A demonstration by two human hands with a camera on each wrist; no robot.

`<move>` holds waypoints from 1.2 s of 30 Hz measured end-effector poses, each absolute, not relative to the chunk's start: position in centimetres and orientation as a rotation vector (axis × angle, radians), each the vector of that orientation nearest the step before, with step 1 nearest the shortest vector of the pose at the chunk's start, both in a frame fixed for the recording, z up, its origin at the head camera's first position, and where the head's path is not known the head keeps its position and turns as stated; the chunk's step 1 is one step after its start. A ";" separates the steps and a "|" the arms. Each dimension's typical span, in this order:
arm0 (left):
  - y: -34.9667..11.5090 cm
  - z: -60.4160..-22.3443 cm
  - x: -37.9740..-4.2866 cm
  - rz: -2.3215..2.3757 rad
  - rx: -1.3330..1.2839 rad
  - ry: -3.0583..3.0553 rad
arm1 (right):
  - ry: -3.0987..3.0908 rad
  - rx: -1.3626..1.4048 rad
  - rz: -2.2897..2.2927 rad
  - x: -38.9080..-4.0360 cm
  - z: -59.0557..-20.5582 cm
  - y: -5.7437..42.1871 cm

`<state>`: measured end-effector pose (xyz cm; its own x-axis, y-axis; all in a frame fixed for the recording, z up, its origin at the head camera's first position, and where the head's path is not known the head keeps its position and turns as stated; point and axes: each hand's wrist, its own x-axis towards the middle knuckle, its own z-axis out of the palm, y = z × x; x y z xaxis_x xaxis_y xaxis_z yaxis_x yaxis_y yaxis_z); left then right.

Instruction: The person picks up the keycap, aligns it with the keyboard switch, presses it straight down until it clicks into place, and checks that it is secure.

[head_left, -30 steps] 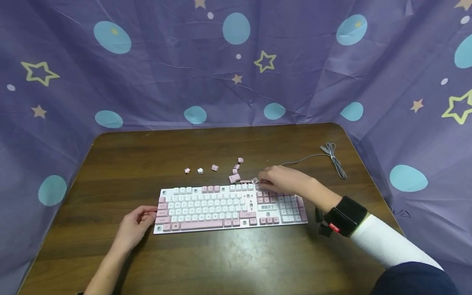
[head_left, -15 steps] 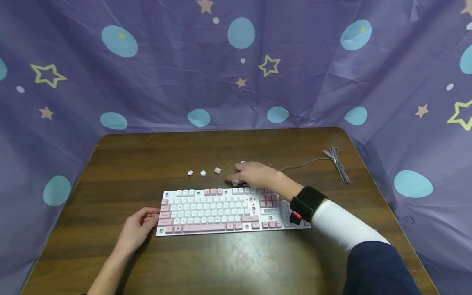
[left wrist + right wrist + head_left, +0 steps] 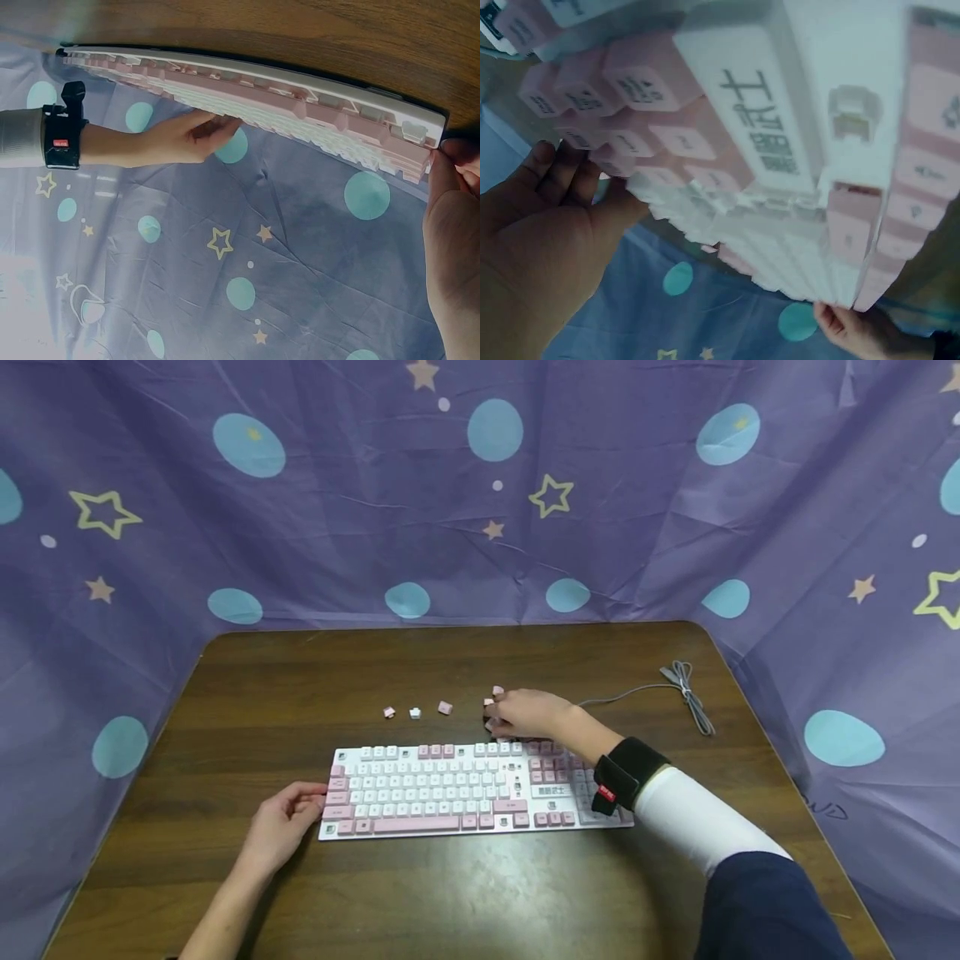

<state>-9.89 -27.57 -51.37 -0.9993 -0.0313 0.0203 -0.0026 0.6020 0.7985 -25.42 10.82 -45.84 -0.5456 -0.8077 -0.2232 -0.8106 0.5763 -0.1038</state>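
Observation:
A white and pink keyboard (image 3: 416,825) lies flat on the wooden table, several switches bare of keycaps. At its left end, my left hand (image 3: 279,827) pinches the edge; the left wrist view shows the thumb and fingers (image 3: 444,169) at that corner. Behind the keyboard's back edge, my right hand (image 3: 531,713) reaches down with bent fingers among loose pink keycaps (image 3: 498,691). In the right wrist view the keyboard's raised keys partly cover the right fingertips (image 3: 544,154), so whether a keycap is between them is hidden.
Behind the keyboard lie a pink-and-white keycap (image 3: 389,712), a white keycap (image 3: 416,713) and a pink keycap (image 3: 445,707). A grey cable (image 3: 686,689) lies bundled at the back right of the table (image 3: 465,893). A purple patterned curtain (image 3: 337,552) hangs behind.
My right hand has moved left from the upper right keys to the loose keycaps behind the keyboard, then its fingers bent down. The left hand stays at the keyboard's edge. The head view shifted slightly.

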 end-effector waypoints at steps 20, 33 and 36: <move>-27.5 -51.7 -9.8 -1.346 0.051 -2.826 | 2.627 -1.159 -0.167 -25.0 -46.5 12.5; -27.7 -51.5 -10.0 -1.349 0.022 -2.791 | 2.741 -1.127 -0.279 -23.3 -44.8 13.9; -27.7 -51.7 -9.9 -1.335 0.022 -2.790 | 2.770 -1.104 -0.290 -22.6 -44.4 14.2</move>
